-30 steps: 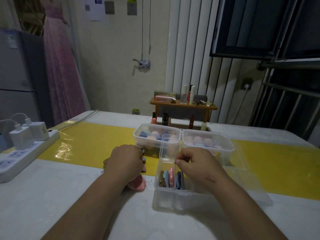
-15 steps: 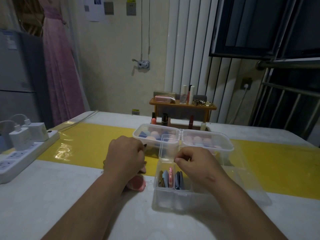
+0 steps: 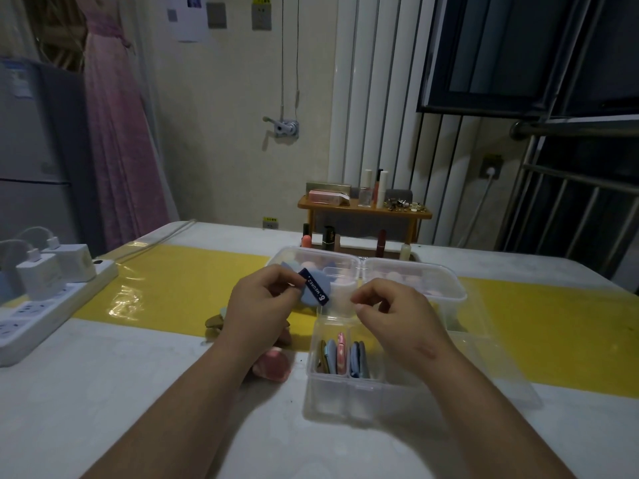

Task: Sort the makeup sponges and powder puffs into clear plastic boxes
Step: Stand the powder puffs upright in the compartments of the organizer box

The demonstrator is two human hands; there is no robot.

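The left hand [image 3: 257, 307] is holding a blue puff [image 3: 311, 288] above the desk [image 3: 103, 392], its grip pinching the puff's edge; a dark band with white lettering is crossing the puff's face. The right hand [image 3: 394, 316] is hovering just right of the puff, over the near box [image 3: 345, 385], its fingers curled and its grip narrow, holding nothing that can be made out. More puffs are standing on edge in that box's compartments. A pink puff [image 3: 273, 364] is lying on the desk under the left wrist. Two far boxes [image 3: 432, 288] are sitting side by side behind the hands, holding pale sponges.
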